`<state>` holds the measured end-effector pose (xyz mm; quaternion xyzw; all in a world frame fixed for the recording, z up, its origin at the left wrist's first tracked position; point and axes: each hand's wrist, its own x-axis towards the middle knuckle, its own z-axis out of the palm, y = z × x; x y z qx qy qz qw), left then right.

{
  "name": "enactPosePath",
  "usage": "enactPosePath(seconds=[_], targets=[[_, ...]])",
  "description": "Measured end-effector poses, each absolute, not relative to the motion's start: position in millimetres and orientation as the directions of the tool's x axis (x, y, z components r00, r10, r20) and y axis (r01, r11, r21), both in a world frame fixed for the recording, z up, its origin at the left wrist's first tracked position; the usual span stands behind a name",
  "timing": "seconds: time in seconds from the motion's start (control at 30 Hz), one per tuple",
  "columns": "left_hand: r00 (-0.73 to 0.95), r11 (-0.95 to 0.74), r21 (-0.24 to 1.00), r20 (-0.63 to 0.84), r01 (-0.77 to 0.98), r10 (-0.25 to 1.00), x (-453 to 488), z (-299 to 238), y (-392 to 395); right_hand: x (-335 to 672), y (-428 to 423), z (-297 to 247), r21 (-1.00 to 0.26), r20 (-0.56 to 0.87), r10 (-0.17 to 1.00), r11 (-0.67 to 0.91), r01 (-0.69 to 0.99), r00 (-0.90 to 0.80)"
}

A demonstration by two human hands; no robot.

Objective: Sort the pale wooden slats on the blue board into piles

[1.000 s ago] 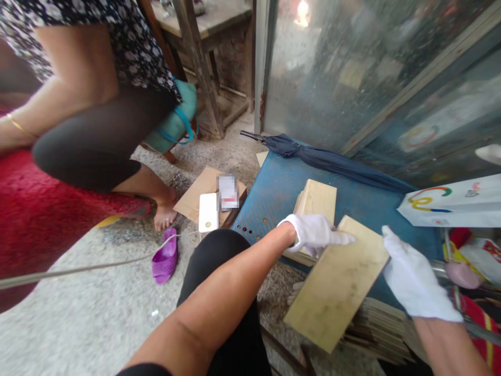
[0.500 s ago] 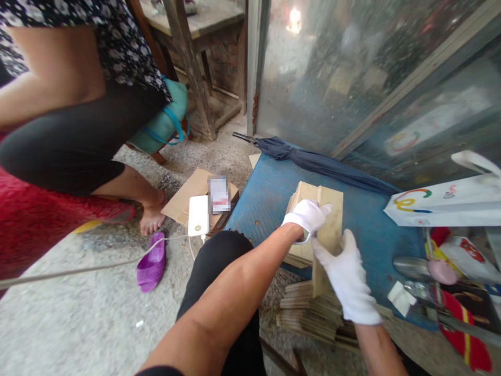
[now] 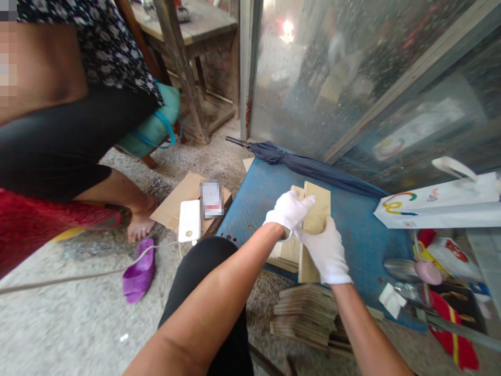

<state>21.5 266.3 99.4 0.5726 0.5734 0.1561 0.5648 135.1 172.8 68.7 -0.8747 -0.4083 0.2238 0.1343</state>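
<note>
A pale thin wooden board, possibly several together, is tilted up on its long edge over the blue table. My right hand, in a white glove, is closed around the board's right side and lower part. At the board's left edge, my white-gloved left hand is closed, with its fingers reaching over the board's face. Beneath and beside my left hand lies a stack of similar boards, partly hidden by the hand and wrist. Another pile of boards sits lower down, below the table's near edge.
A folded dark umbrella lies along the table's back edge. To the right are a white paper bag and assorted small items. A power bank rests on cardboard at left, near a purple slipper and a seated person.
My right hand has closed in on the board from a looser, spread grip. The board now stands more separate from the stack on its left. The view has shifted slightly.
</note>
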Motion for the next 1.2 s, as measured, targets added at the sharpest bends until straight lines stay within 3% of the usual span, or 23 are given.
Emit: enactPosePath(seconds=[0.33, 0.87, 1.2], targets=[[0.188, 0.387, 0.910, -0.410, 0.147, 0.892, -6, 103, 283, 126, 202, 26, -0.269, -0.282, 0.694, -0.720, 0.639, 0.663], [0.178, 0.365, 0.917, -0.391, 0.162, 0.903, -17, 122, 281, 104, 209, 18, -0.106, -0.291, 0.654, -0.748, 0.656, 0.699], [0.182, 0.362, 0.900, -0.409, 0.243, 0.894, -10, 127, 275, 105, 201, 12, -0.139, -0.156, 0.790, -0.612, 0.779, 0.593]])
